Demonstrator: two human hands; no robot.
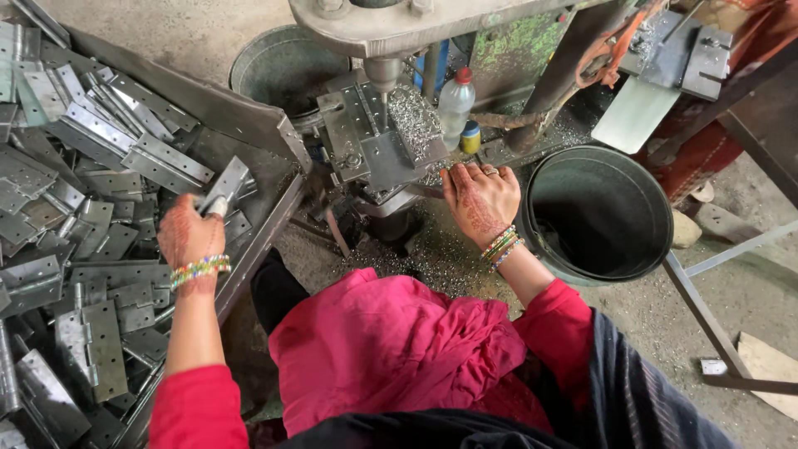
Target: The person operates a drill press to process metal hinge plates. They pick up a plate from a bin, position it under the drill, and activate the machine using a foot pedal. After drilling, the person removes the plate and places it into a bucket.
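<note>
My left hand [189, 235] grips a grey metal hinge [223, 185] and lifts it off the heap of hinges [75, 208] in the metal tray [274, 212] on my left. My right hand [480, 198] rests fingers down on the machine table by the drill jig [374, 141], where a metal plate lies under the drill spindle [383, 75]. Metal shavings [416, 120] are piled on the jig. Both wrists wear coloured bangles.
A black bucket [657, 241] stands to the right of my right hand. A grey metal tub [283, 66] sits behind the tray. A plastic bottle with a red cap [455, 100] stands behind the jig. Shavings cover the floor at my knees.
</note>
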